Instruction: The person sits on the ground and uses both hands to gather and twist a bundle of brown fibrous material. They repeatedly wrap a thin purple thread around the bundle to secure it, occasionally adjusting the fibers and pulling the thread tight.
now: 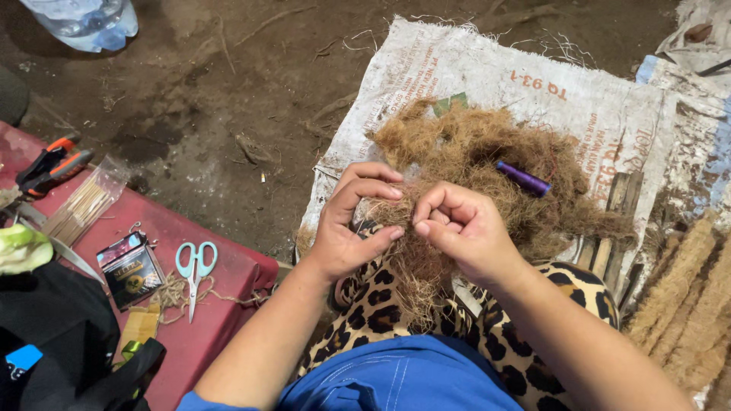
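2 hands work over a white woven sack (487,76) spread on the dirt floor. On it lies a big mound of brown coconut fibre (487,164), a purple tube (524,180) resting on top. Left hand (352,228) curls around a fibre tuft; right hand (462,228) pinches strands tightly. Pale-handled scissors (195,268) lie on the red surface (205,335) well apart.

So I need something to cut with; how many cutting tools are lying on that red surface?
2: pale blue scissors near the middle of the red surface, and orange-handled pliers or cutters at its far left edge. Others may hide under the black bag.
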